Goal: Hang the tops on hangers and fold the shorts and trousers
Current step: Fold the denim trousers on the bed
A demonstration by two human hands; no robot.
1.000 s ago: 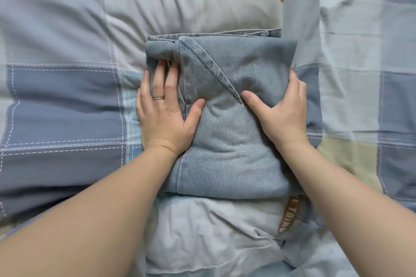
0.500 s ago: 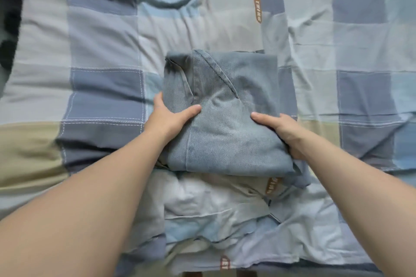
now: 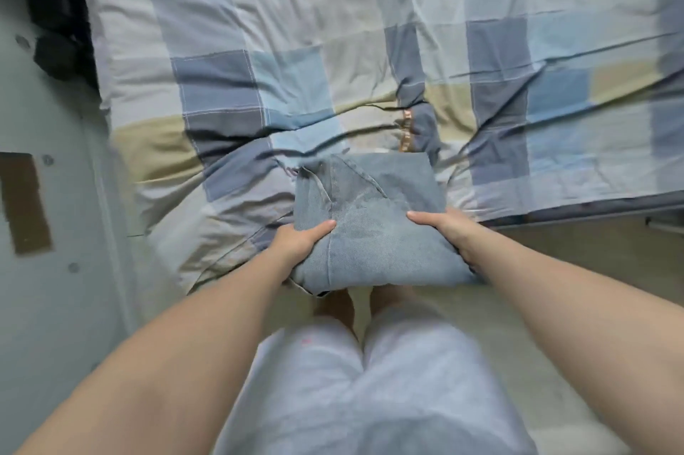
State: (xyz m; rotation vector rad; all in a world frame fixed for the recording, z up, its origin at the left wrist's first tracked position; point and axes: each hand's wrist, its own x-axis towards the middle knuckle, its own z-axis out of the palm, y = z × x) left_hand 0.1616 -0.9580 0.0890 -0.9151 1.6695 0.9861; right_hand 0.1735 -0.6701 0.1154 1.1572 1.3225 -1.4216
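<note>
A folded pair of light blue denim trousers (image 3: 370,218) hangs in the air just past the near edge of the bed, over my legs. My left hand (image 3: 299,240) grips its left side, thumb on top and fingers hidden underneath. My right hand (image 3: 442,229) grips the right side the same way. The bundle stays folded in a compact rectangle, with a seam running diagonally across its top.
The bed is covered by a rumpled checked duvet (image 3: 296,66) in blue, grey and beige. A pale wall (image 3: 44,195) with a brown patch stands at the left. A dark heap (image 3: 55,40) lies at the bed's far left corner. Pale floor (image 3: 573,255) shows on the right.
Both hands went from pressing flat on the folded trousers to gripping their sides. They lifted the bundle off the duvet and drew it towards me past the bed's edge.
</note>
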